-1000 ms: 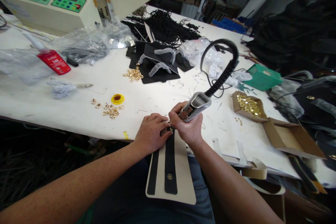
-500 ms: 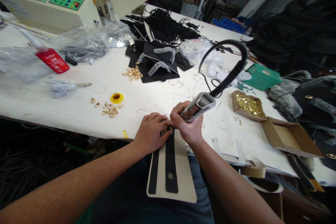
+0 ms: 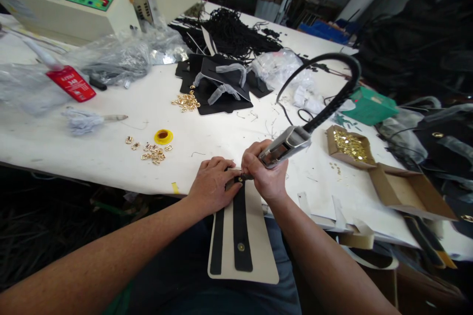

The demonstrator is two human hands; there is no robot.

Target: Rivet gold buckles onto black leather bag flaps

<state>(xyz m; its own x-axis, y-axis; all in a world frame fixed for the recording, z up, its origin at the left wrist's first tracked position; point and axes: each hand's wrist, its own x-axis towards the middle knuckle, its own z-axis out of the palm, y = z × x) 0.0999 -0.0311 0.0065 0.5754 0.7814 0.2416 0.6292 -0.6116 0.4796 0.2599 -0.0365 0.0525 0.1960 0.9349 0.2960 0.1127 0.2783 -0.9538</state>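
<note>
A pale panel (image 3: 258, 236) with black strips hangs over the table's front edge above my lap. One black strap (image 3: 242, 221) on it has a round metal piece near its lower end. My left hand (image 3: 214, 184) presses on the panel's upper end, thumb and forefinger on either side of a small metal piece on the strap. My right hand (image 3: 265, 170) is wrapped round a silver powered tool (image 3: 286, 146) with a black cable. The tool slants down to the left, its tip beside the small metal piece at my left fingertips; exact contact is hard to make out.
Gold clasps (image 3: 153, 153) and a yellow ring (image 3: 163, 137) lie left of my hands. Behind are black panels (image 3: 225, 83), a red glue bottle (image 3: 72, 83) and a machine (image 3: 88, 10). Cardboard boxes (image 3: 410, 192), one with gold pieces, stand right.
The tool in my right hand has shifted slightly right and tilted lower, and its cable loop has moved right. My left hand stays at the panel's upper end.
</note>
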